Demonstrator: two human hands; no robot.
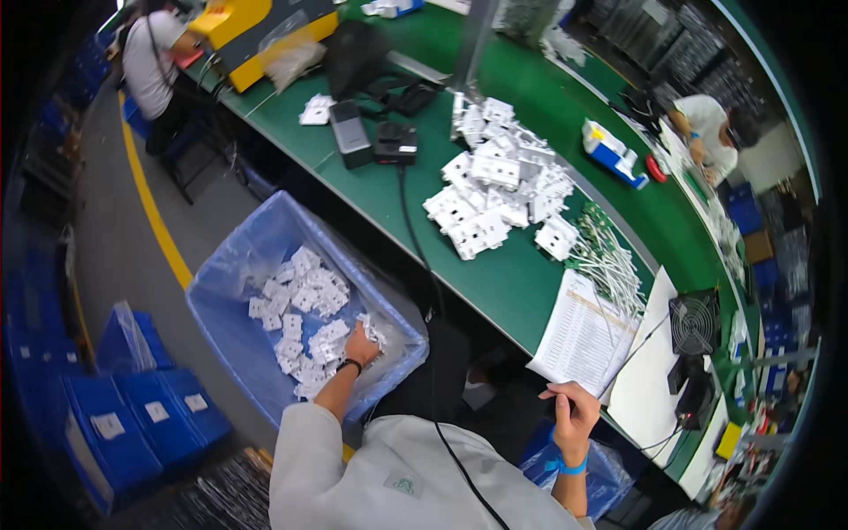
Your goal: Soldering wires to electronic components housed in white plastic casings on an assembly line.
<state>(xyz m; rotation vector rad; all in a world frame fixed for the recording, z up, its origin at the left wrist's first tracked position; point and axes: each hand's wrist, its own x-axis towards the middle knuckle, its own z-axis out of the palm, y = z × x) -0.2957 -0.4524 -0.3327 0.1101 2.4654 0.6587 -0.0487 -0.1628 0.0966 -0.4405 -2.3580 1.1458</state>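
Observation:
My left hand (360, 345) reaches down into a blue bin (231, 231) lined with clear plastic. Its fingers close around white plastic parts (374, 332) near the bin's right wall; the fingertips are partly hidden. More flat white plastic parts (309, 287) lie loosely heaped on the bin's bottom. Away to the right, my right hand (575, 413) hovers by the edge of the green workbench (371, 203), below a printed sheet (583, 331). It holds nothing, its fingers loosely bent and apart from the thumb.
A large pile of white parts (503, 177) covers part of the bench, beside white cables (609, 265). A black cable (415, 234) runs from a small device (395, 143) down across me. Blue boxes (146, 420) stand at left. Two people (155, 66) (711, 132) work farther off.

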